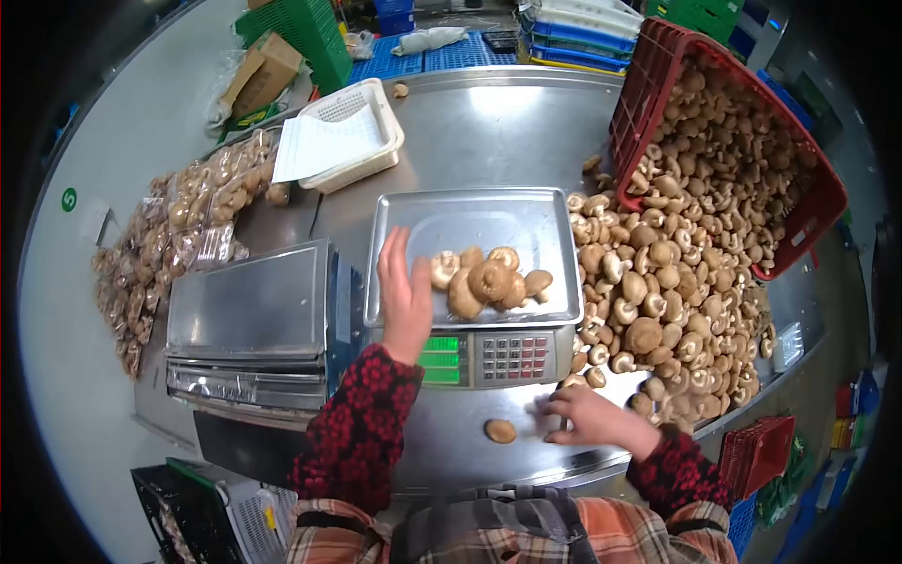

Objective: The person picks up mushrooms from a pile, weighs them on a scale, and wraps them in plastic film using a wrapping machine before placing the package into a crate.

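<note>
My left hand lies flat with fingers extended on the metal scale tray, just left of a small heap of brown mushrooms. It holds nothing. My right hand rests palm down on the steel table in front of the scale, fingers spread, empty. One loose mushroom sits on the table just left of that hand. The scale's keypad and green display face me.
A tipped red crate spills a large pile of mushrooms on the right. At left are a sealing machine, bagged mushrooms and a white basket. Stacked blue and green crates stand behind.
</note>
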Available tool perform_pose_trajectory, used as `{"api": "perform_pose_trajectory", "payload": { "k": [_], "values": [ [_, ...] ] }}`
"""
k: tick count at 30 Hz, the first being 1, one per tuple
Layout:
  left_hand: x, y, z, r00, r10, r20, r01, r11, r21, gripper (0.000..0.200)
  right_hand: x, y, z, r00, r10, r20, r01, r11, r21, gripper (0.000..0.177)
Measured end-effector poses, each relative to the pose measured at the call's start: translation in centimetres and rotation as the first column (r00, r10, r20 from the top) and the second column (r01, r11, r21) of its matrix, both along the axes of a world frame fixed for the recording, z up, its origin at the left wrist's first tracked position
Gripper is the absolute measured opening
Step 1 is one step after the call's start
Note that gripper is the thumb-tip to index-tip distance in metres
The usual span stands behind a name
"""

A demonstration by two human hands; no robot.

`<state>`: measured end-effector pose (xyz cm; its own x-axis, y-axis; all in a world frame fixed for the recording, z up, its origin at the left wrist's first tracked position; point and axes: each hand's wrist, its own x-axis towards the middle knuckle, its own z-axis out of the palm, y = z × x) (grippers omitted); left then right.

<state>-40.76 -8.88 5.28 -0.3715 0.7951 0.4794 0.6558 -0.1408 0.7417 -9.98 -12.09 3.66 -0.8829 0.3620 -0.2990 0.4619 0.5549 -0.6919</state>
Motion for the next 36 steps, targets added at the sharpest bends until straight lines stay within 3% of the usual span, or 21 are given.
{"api": "perform_pose_trajectory", "payload": {
  "k": [3, 4, 7, 8, 11, 13, 15, 17, 19, 20, 21, 24, 27, 29, 31, 32, 33, 35, 36],
  "values": [
    [-0.1, 0.7, -0.6, 1.000, -0.008, 0.004, 0.008, 1.000, -0.026, 0.040, -3.4, -5.5, -3.0, 0.947, -0.052, -0.317, 0.087, 0.992, 0.097, 0.046],
    [0.0, 0.8, -0.8, 0.998, -0.019, -0.060, 0.017, 0.999, -0.042, 0.041, -4.3, -6.7, -3.7, 0.960, 0.057, -0.274, 0.018, 0.965, 0.262, 0.045],
    [0.5, 0.4, -1.1, 0.998, -0.024, -0.066, 0.013, 0.987, -0.158, 0.044, -5.5, -7.3, -8.8, 0.969, 0.216, -0.117, -0.148, 0.895, 0.421, 0.049],
    [0.1, 0.4, -1.8, 0.997, -0.002, -0.077, -0.011, 0.986, -0.167, 0.044, -5.0, -6.7, -8.5, 0.971, 0.184, -0.154, -0.124, 0.934, 0.335, 0.046],
    [-0.6, -0.4, -3.5, 0.996, 0.025, -0.083, -0.039, 0.985, -0.167, 0.049, -4.6, -3.7, -3.4, 0.846, -0.243, -0.475, 0.240, 0.968, -0.069, 0.037],
    [0.1, -0.8, -3.1, 0.988, -0.018, -0.152, -0.014, 0.979, -0.203, 0.059, -4.1, 0.1, -2.7, 0.626, -0.639, -0.447, 0.532, 0.769, -0.355, 0.034],
    [1.7, -0.6, -2.7, 0.958, -0.065, -0.281, 0.008, 0.980, -0.199, 0.069, -4.7, 4.8, 2.1, 0.357, -0.784, -0.507, 0.680, 0.591, -0.435, 0.035],
    [3.5, -0.3, -2.6, 0.915, -0.103, -0.390, 0.024, 0.979, -0.202, 0.077, -5.8, 9.8, 0.8, 0.294, -0.702, -0.649, 0.737, 0.599, -0.314, 0.039],
    [5.0, -0.4, -3.0, 0.867, -0.137, -0.479, 0.033, 0.975, -0.220, 0.084, -7.5, 12.5, 0.2, 0.487, -0.554, -0.675, 0.795, 0.602, 0.079, 0.040],
    [5.4, -0.4, -3.3, 0.848, -0.128, -0.515, 0.015, 0.976, -0.218, 0.087, -8.0, 12.8, 0.4, 0.722, -0.620, -0.307, 0.675, 0.728, 0.116, 0.041],
    [5.4, -0.4, -3.5, 0.853, -0.114, -0.509, 0.004, 0.977, -0.213, 0.087, -8.8, 13.3, -2.4, 0.726, -0.490, -0.483, 0.633, 0.750, 0.190, 0.041],
    [4.9, -0.5, -3.6, 0.869, -0.109, -0.483, -0.001, 0.975, -0.222, 0.089, -9.2, 13.5, -2.8, 0.814, -0.440, -0.379, 0.575, 0.701, 0.421, 0.046],
    [3.7, -1.0, -2.9, 0.931, -0.133, -0.341, 0.059, 0.974, -0.220, 0.089, -7.2, 14.9, -3.0, 0.673, -0.591, -0.445, 0.695, 0.712, 0.105, 0.047],
    [2.4, -2.0, -1.9, 0.955, -0.052, -0.293, 0.014, 0.991, -0.130, 0.074, -3.5, 13.8, 0.2, 0.531, -0.682, -0.503, 0.796, 0.605, 0.021, 0.040],
    [0.9, -3.0, -1.0, 0.989, -0.005, -0.147, -0.005, 0.998, -0.064, 0.064, 0.9, 12.1, -0.8, 0.645, -0.578, -0.500, 0.760, 0.549, 0.347, 0.036],
    [0.4, -3.4, -0.6, 0.988, 0.015, -0.156, -0.022, 0.999, -0.043, 0.060, 2.1, 9.8, -0.8, 0.672, -0.558, -0.487, 0.740, 0.494, 0.456, 0.035],
    [-0.1, -3.7, -0.3, 0.986, 0.036, -0.165, -0.041, 0.999, -0.025, 0.056, 3.6, 8.1, -2.1, 0.741, -0.549, -0.387, 0.668, 0.545, 0.507, 0.036],
    [-0.3, -4.8, 0.1, 0.987, 0.065, -0.148, -0.070, 0.997, -0.024, 0.051, 6.3, 4.0, -5.4, 0.910, -0.412, -0.051, 0.299, 0.567, 0.767, 0.040],
    [-0.2, -5.2, 0.4, 0.989, 0.074, -0.126, -0.079, 0.996, -0.033, 0.049, 7.1, 2.1, -6.3, 0.918, -0.393, -0.042, 0.288, 0.593, 0.751, 0.040]
  ]
}}
